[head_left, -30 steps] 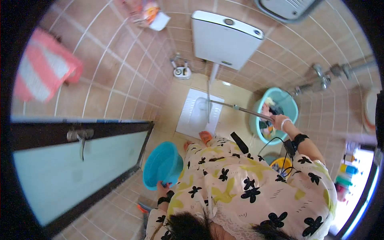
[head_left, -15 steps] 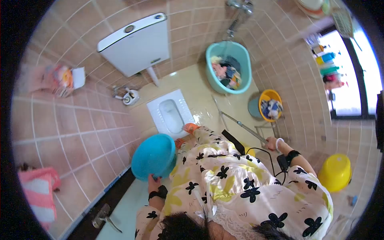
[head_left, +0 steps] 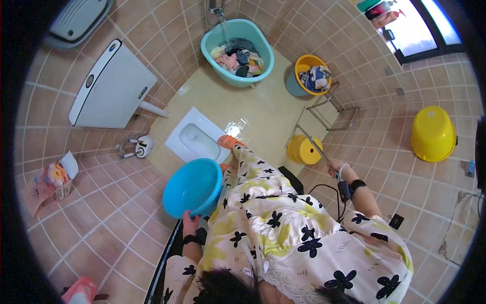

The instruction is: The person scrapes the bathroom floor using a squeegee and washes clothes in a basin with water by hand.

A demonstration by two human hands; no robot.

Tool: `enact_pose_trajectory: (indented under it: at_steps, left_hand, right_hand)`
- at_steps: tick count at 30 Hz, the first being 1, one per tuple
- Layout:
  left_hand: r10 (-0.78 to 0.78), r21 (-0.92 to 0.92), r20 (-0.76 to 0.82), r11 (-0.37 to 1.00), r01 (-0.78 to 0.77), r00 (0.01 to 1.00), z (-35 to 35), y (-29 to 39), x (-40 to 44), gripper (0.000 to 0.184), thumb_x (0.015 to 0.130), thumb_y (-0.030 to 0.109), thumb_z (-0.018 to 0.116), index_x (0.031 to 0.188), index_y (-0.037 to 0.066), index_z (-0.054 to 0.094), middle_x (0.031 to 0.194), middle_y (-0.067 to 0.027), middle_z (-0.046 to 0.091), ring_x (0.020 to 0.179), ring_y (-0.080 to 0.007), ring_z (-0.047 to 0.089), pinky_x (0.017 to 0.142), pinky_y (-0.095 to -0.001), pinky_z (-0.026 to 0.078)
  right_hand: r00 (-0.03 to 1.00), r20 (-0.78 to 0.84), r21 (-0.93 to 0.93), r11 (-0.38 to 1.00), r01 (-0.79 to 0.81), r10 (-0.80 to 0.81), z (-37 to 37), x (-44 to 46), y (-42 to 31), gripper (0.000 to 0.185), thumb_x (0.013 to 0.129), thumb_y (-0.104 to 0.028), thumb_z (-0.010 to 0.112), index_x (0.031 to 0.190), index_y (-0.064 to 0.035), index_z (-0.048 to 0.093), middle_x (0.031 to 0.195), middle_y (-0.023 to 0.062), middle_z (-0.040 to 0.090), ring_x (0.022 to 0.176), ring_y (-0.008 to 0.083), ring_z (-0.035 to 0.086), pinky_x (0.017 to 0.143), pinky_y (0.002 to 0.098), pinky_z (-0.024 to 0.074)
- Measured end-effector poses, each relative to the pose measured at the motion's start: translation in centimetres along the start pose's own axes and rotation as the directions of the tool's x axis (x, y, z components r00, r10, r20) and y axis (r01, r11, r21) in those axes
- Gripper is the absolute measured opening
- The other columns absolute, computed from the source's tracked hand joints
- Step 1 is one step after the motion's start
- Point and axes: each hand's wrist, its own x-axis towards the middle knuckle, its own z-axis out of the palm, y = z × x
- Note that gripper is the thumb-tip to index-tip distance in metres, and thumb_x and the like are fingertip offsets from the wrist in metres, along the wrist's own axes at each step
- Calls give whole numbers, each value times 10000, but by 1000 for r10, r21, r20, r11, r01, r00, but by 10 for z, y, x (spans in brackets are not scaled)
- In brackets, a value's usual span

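My left hand (head_left: 190, 223) is closed on the near rim of a blue plastic basin (head_left: 190, 187), thumb over the edge. The basin is tilted beside my left leg, with nothing visible inside. In my right hand (head_left: 335, 168) is the grey handle of a long floor squeegee (head_left: 317, 146). Its thin crosswise head rests on the floor near a yellow stool (head_left: 304, 150). Black bands circle both wrists, and a small black device with a cable hangs by the right one.
Water runs into a turquoise tub (head_left: 207, 55) of clothes. A bucket of clothes (head_left: 298, 86) stands by a metal rack (head_left: 349, 121). A squat toilet (head_left: 192, 137) is set in the wet floor, below a white cistern (head_left: 114, 91). A yellow bucket (head_left: 433, 134) is at the right wall.
The view has shifted, bringing the yellow stool into sight. The squeegee has been drawn towards the right side, near the stool. The basin stays in my left hand.
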Motion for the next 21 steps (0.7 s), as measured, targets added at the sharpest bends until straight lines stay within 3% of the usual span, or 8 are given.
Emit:
enact_pose_trajectory:
  at_steps: [6,8,10,12,15,18,20,21]
  left_hand:
    - [-491,-693,-182,679,243,852,38,101,-49,260,794,183,514,991,28,444,899,-136,528,701,-231,535,598,-279,476]
    - [0,-233,-175,972,-41,985,25,61,-45,260,772,185,546,977,51,458,862,-108,516,746,-224,528,602,-283,468]
    - [-152,-426,-161,902,70,975,29,64,-50,218,784,185,548,931,45,470,865,-97,511,785,-220,528,643,-303,468]
    - [-533,-823,-130,528,209,836,34,73,-55,188,802,138,544,925,23,461,888,-102,511,808,-219,537,679,-319,473]
    - [-449,-842,-9,486,236,893,27,28,-53,275,796,-3,558,1027,-2,409,913,-120,515,802,-220,552,670,-310,475]
    - [-278,-468,-162,866,174,947,28,-34,-55,224,756,161,571,867,30,427,823,-113,519,690,-182,529,534,-256,406]
    - [-136,-213,-301,974,73,944,28,-85,-52,267,749,255,583,769,37,429,763,-114,516,600,-161,511,473,-229,367]
    - [-399,-588,-206,780,213,893,37,-66,-63,297,752,254,605,797,16,435,778,-121,521,603,-164,512,493,-246,383]
  right_hand:
    - [952,151,-750,597,286,-266,51,28,-84,254,808,-197,514,627,-34,586,612,103,613,508,222,584,468,383,454]
    - [923,261,-782,499,375,-284,55,56,-91,211,763,-194,569,627,-39,614,647,110,635,547,235,606,488,389,466]
    - [716,643,-712,-554,430,-270,105,-22,-139,164,707,-250,609,746,-116,695,689,99,655,626,236,639,534,380,497]
    - [676,706,-625,-635,454,-211,146,-27,-154,149,678,-236,621,733,-121,697,704,93,658,631,245,639,546,378,504]
    - [609,777,-504,-736,452,-158,193,-65,-176,132,673,-167,606,707,-71,690,688,115,653,611,247,638,530,360,510]
    - [738,610,-792,-213,572,-287,255,-81,-198,169,693,-132,568,656,7,656,641,166,629,574,242,633,475,341,490]
    - [661,685,-727,-341,596,-307,307,-101,-213,177,697,-131,564,645,17,645,632,177,620,569,246,629,475,341,485]
    - [580,762,-636,-496,591,-286,332,-96,-217,175,693,-136,569,651,14,648,636,174,621,588,249,630,499,345,489]
